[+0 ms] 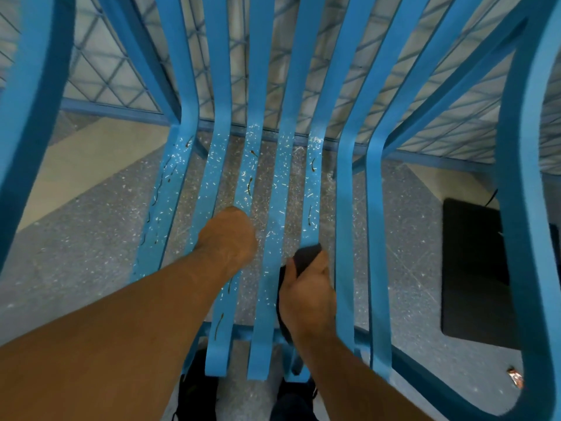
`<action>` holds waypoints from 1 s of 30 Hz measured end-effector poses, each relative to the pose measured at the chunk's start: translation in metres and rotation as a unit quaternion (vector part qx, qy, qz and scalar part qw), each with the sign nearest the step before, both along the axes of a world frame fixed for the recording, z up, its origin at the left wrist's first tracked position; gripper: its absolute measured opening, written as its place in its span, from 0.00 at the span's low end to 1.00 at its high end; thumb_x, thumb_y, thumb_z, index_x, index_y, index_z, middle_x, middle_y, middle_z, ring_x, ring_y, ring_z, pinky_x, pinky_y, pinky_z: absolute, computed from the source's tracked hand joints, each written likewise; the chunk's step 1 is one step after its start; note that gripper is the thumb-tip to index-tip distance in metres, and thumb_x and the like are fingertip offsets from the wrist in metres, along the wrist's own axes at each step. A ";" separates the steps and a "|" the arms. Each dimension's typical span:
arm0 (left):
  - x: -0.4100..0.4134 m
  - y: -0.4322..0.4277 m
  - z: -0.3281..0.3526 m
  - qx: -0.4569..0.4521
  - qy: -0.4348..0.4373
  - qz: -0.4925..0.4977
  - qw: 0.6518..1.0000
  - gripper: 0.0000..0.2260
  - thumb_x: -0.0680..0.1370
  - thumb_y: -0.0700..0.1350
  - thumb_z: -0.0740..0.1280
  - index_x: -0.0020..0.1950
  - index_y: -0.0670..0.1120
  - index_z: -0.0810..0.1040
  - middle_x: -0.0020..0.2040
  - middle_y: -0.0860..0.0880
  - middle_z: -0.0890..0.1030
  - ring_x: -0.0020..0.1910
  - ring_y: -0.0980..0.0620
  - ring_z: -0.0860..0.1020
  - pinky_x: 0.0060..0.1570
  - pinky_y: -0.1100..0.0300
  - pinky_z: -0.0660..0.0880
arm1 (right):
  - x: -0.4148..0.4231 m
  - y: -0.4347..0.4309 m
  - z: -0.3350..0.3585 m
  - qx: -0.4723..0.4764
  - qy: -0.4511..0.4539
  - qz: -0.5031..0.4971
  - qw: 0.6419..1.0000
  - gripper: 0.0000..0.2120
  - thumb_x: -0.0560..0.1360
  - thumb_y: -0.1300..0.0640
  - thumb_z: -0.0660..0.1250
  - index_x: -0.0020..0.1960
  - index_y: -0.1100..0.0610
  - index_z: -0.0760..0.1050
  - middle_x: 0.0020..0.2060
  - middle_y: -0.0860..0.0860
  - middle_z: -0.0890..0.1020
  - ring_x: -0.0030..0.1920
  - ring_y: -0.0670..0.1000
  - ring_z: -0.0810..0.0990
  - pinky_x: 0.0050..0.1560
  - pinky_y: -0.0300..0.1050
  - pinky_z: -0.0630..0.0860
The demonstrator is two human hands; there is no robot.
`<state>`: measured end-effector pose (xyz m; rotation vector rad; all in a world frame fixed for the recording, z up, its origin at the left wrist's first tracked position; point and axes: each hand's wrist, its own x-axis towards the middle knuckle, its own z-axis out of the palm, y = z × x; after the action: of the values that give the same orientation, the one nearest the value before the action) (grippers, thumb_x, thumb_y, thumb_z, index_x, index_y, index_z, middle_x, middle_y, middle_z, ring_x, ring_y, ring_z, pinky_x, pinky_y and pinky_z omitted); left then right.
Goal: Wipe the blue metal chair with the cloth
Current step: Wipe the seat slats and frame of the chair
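speckled grey floor shows through the blue metal chair [344, 208], its seat slats flecked white and streaked brown. left hand [226, 235] lies curled on a slat, grip unclear. right hand [306, 288] clutches the dark cloth [307, 253] on a front slat. wiping looks barely started; next, sweep the cloth back along it.

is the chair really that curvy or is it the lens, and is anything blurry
Head view: the wide-angle lens likely bows the blue chair outward near the edges; whole picture slightly soft; the dark cloth in the right hand shows no detail; light even, no glare.
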<state>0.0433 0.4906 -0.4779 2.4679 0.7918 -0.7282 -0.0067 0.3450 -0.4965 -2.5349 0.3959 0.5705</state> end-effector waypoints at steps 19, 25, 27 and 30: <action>-0.007 0.001 0.002 -0.017 -0.068 0.018 0.997 0.13 0.80 0.52 0.63 0.50 0.42 0.71 0.44 0.46 0.76 0.39 0.48 0.73 0.36 0.57 0.69 | 0.012 0.003 0.005 0.023 -0.056 0.091 0.994 0.34 0.82 0.44 0.52 0.79 0.53 0.36 0.74 0.54 0.60 0.68 0.56 0.68 0.65 0.51 0.70; 0.028 0.008 0.010 -0.056 -0.074 0.031 0.995 0.15 0.79 0.52 0.66 0.57 0.41 0.72 0.44 0.47 0.73 0.42 0.48 0.72 0.40 0.56 0.70 | 0.054 0.013 0.000 0.040 -0.007 -0.032 0.999 0.23 0.80 0.40 0.54 0.65 0.57 0.62 0.46 0.52 0.77 0.46 0.56 0.79 0.43 0.48 0.76; 0.044 0.012 0.012 -0.050 -0.058 0.022 0.997 0.12 0.79 0.50 0.66 0.52 0.42 0.71 0.43 0.47 0.71 0.42 0.48 0.72 0.39 0.56 0.70 | 0.075 0.018 -0.001 0.052 -0.002 -0.048 0.998 0.23 0.80 0.39 0.53 0.61 0.58 0.65 0.41 0.49 0.72 0.43 0.55 0.76 0.41 0.46 0.71; 0.062 0.016 0.004 -0.025 -0.031 0.009 0.999 0.14 0.78 0.45 0.67 0.37 0.41 0.67 0.38 0.47 0.73 0.36 0.48 0.73 0.32 0.58 0.69 | 0.101 0.023 -0.012 0.043 -0.020 -0.065 0.997 0.25 0.80 0.38 0.51 0.59 0.59 0.68 0.46 0.54 0.77 0.46 0.57 0.77 0.43 0.49 0.74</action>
<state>0.1052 0.5067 -0.4739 2.4242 0.7629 -0.6524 0.0948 0.3681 -0.5083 -2.4131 0.5054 0.4778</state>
